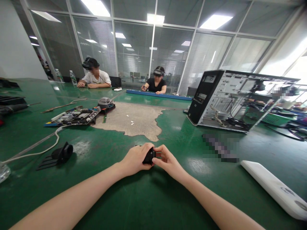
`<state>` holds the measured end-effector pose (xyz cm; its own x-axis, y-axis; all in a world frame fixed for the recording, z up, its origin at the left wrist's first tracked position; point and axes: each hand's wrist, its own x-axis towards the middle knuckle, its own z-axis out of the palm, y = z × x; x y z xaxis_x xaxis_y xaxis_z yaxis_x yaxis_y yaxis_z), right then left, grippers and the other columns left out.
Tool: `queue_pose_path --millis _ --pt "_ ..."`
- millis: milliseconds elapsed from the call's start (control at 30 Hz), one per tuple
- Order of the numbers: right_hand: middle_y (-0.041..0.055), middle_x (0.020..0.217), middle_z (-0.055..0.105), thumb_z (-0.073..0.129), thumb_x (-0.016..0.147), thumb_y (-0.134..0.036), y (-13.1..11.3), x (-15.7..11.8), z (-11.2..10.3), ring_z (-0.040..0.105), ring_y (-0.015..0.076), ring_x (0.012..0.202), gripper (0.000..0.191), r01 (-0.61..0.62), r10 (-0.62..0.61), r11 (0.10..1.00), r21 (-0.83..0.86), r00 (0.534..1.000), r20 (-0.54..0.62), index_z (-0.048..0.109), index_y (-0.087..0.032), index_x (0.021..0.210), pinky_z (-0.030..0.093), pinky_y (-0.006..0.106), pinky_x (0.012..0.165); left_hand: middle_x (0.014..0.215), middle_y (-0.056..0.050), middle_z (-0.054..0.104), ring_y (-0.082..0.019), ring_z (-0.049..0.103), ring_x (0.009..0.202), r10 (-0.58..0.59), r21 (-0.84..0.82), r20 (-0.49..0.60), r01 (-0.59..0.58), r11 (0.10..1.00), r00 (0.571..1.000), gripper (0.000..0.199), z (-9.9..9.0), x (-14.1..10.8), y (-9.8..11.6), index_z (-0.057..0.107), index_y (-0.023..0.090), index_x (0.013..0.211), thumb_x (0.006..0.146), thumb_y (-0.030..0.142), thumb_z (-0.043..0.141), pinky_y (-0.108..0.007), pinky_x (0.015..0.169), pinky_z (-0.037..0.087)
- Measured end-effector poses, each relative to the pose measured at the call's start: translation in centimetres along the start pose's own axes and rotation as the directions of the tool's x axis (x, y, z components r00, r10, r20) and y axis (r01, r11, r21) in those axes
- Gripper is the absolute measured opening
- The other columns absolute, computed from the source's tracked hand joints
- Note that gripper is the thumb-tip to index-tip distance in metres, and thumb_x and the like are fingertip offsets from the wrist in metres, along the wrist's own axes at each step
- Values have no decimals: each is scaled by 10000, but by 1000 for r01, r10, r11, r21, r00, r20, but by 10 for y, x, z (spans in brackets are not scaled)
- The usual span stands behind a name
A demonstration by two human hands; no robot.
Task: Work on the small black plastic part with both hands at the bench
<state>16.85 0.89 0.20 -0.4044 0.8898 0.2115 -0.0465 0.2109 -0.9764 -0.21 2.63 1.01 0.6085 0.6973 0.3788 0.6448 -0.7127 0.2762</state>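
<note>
Close in front of me, at the middle of the green table (153, 204), my left hand (136, 159) is wrapped round a small black part (149, 156), covering much of it. From the other side my right hand (169, 161) pinches the part's right end between thumb and fingers. The part's exact kind cannot be made out. A worn brown sheet (141, 126) with a ragged edge lies just beyond my hands, with a few white scraps on it. Off to the left rests a black plastic piece (59, 155) with a round ring and flat prongs.
A circuit board (74, 115) and a fan with a heatsink (106, 103) lie at left, near a white cable (56, 140). An open computer case (206, 99) stands at right, behind a long white device (273, 188). Two people (97, 78) sit across the table.
</note>
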Motion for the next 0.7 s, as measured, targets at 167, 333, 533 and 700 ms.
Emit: queue_pose_path --millis 167,333,533,700 --pt "1 870 521 604 709 -323 2 4 0 547 137 783 226 -44 42 999 -20 996 -82 475 -211 856 462 290 686 1055 -24 524 -219 559 849 0 -1 -7 0 1000 1000 518 -1 0 1 326 220 1103 671 300 601 -295 678 402" --pt "18 900 532 603 712 -311 1 4 -2 554 144 812 266 -98 96 995 -36 994 -55 468 -200 913 460 318 738 1050 -26 522 -217 556 860 -3 -4 7 3 1000 1000 512 -2 0 1 335 219 1093 665 298 604 -291 688 399" --pt "-2 900 542 653 668 -304 -2 1 -2 544 152 873 294 -40 40 999 11 999 8 438 -214 848 454 320 767 1053 -26 523 -219 558 855 -9 15 20 8 1000 1000 527 0 0 0 327 215 1094 652 276 607 -287 686 398" --pt "0 881 529 614 704 -323 3 3 -1 551 141 793 245 -41 42 999 15 999 -35 448 -216 851 463 312 705 1038 -25 529 -221 564 851 -11 6 3 11 1000 1000 512 0 0 1 330 217 1095 669 303 600 -284 679 400"
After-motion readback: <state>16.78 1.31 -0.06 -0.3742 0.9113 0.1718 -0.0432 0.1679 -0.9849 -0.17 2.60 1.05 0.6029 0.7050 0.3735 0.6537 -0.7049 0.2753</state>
